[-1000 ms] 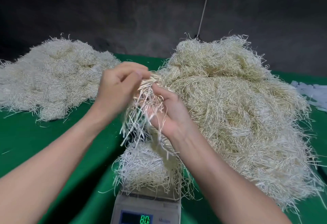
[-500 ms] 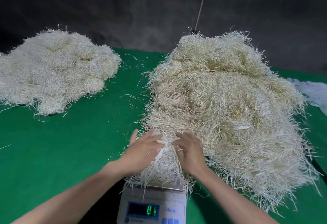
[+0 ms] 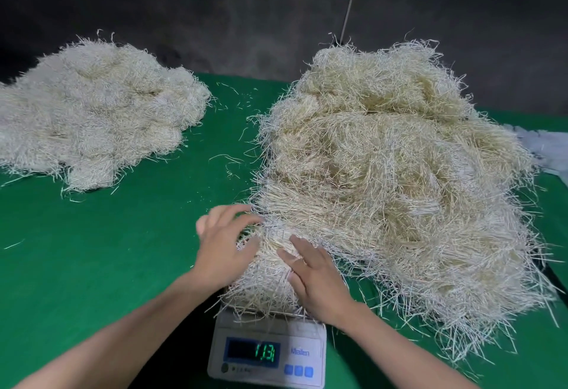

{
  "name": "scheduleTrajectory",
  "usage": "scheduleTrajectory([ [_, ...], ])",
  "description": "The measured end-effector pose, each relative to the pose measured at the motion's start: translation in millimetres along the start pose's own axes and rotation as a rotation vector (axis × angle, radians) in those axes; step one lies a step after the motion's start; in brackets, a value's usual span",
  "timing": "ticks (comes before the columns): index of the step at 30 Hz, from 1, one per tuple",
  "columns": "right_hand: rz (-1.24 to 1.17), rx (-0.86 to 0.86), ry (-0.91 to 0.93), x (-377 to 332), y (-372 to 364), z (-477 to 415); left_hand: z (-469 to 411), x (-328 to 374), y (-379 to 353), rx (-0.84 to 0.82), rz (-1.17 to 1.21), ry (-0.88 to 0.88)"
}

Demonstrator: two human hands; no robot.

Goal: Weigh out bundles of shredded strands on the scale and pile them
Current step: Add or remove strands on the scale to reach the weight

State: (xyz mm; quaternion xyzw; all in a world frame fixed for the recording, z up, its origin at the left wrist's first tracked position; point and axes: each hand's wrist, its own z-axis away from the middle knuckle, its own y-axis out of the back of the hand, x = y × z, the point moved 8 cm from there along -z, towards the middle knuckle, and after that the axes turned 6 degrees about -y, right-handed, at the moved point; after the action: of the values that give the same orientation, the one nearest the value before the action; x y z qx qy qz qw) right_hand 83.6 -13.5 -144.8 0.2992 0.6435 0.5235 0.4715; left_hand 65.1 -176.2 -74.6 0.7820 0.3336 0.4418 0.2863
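On the green tabletop (image 3: 107, 265), a huge tangled straw-coloured heap (image 3: 399, 189) fills 2 o'clock, and a paler pile (image 3: 98, 112) sits at 10. At 6, a frizzy pale bundle (image 3: 264, 284) tops the scale (image 3: 270, 355), with left hand (image 3: 221, 247) and right hand (image 3: 313, 278) flat on it, fingers spread.

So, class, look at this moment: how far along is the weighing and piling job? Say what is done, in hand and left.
Done: a lumpy pile of strands lies at far left, seemingly weighed bundles. In hand: one bundle sits on the scale, with the left hand and right hand resting on it and the display lit. Remaining: the big loose heap on the right.
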Motion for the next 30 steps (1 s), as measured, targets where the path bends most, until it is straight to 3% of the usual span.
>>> scheduleTrajectory([
  [3, -0.072, -0.018, -0.006, -6, 6, -2, 14, 9, -33, -0.375, -0.180, -0.123],
  [5, -0.150, -0.025, -0.010, -9, 19, -3, 21, 4, -44, -0.446, -0.208, -0.097],
  [16, -0.457, 0.307, -0.077, 11, 91, 0, 3, 12, 12, -0.010, -0.044, -0.005],
  [30, -0.427, 0.258, -0.050, 2, 99, -6, -13, 29, 47, 0.165, 0.038, -0.014],
])
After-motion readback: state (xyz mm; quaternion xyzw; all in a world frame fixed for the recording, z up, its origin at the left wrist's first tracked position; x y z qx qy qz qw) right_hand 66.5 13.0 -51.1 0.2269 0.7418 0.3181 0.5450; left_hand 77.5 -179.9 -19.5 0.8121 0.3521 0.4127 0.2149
